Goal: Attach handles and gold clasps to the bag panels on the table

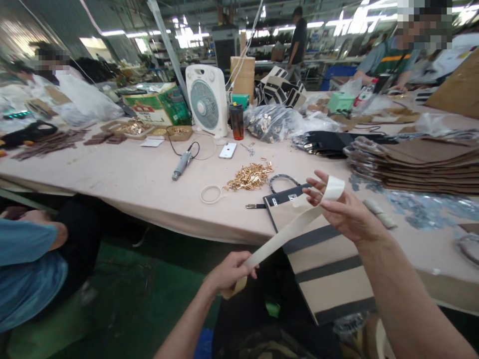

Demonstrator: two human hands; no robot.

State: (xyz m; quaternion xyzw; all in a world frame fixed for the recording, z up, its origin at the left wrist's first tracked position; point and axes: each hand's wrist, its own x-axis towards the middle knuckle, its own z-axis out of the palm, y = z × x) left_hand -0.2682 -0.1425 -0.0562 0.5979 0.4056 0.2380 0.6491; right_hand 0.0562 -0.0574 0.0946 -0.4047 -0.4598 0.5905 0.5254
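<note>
My two hands stretch a long cream-coloured strip [284,233] between them, above the table's front edge. My left hand [229,271] is closed in a fist on the strip's lower end, below the table edge. My right hand [342,209] pinches the upper end, where the strip curls over my fingers. Under the strip lies a beige bag panel with dark bands [329,269], hanging partly over the edge. A pile of small gold metal fittings [250,176] lies just beyond it.
On the table stand a white fan [207,98], a dark tumbler [237,121], a white phone [228,150], a handheld tool with cord [181,164], a tape ring [211,194] and stacked brown panels [422,164]. Another person's blue sleeve [26,269] is at left; other people work behind.
</note>
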